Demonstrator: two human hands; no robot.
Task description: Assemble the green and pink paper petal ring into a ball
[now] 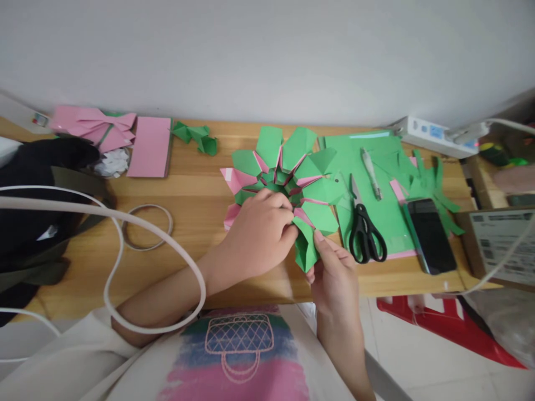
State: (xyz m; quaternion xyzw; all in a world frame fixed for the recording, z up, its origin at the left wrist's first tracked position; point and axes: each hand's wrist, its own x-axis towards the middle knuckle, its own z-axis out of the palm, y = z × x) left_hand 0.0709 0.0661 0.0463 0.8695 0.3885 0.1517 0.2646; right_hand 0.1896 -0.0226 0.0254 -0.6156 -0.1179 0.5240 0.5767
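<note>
A folded paper flower [267, 143] with green and pink petals lies on the wooden table in front of me. My left hand [263, 231] reaches over its near side, fingers curled at the inner edge of the ring and pinching the paper there. With thumb and fingers, my right hand [332, 264] grips the outer edge of a green folded petal [306, 250] at the flower's near right. This petal stands partly open like a pocket. My left fingertips are partly hidden behind the knuckles and the paper.
Black-handled scissors [365, 234], a glue-like white tube [371, 172] and a phone [430, 236] lie on green sheets [346, 147] at right. Pink paper [150, 146], folded green pieces [196, 136] and a tape ring [148, 225] are at left. A white cable [167, 234] hangs in front.
</note>
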